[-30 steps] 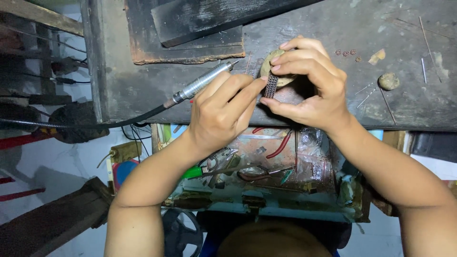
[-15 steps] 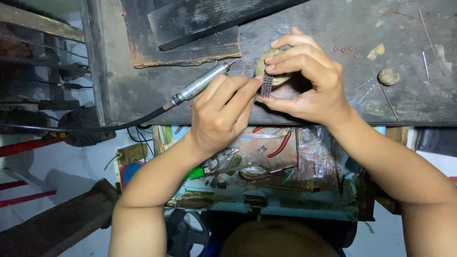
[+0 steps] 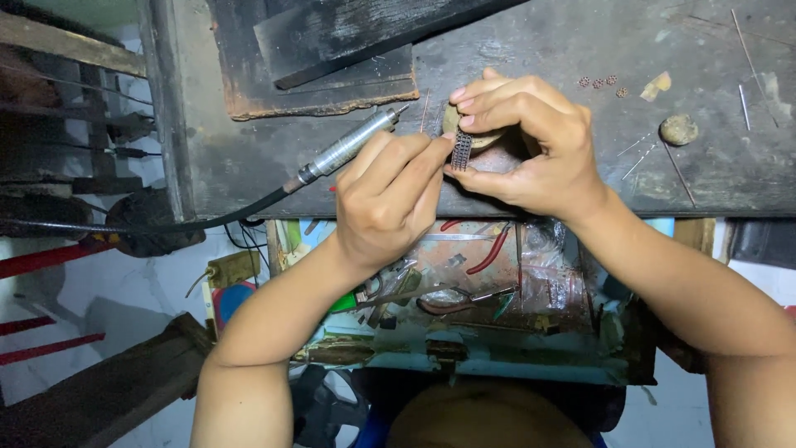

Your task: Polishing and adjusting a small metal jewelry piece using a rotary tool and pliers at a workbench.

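Head view: both hands meet over the dark bench (image 3: pixel 580 50). Left hand (image 3: pixel 390 199) and right hand (image 3: pixel 531 141) pinch a small beaded strip (image 3: pixel 461 151) between fingertips at the bench's near edge. A rotary handpiece (image 3: pixel 348 148) lies just left. Pliers (image 3: pixel 489 249) rest in the open drawer (image 3: pixel 497 365) below.

red-handled pliers (image 3: pixel 483 251), round stone (image 3: pixel 679 129), dark wooden slab (image 3: pixel 332 50)

Both forearms are seen bare, with no sleeves reaching the wrists. The left hand (image 3: pixel 390 203) and right hand (image 3: pixel 531 145) are ungloved. Short, unpainted nails are seen on the fingers (image 3: pixel 489 93).
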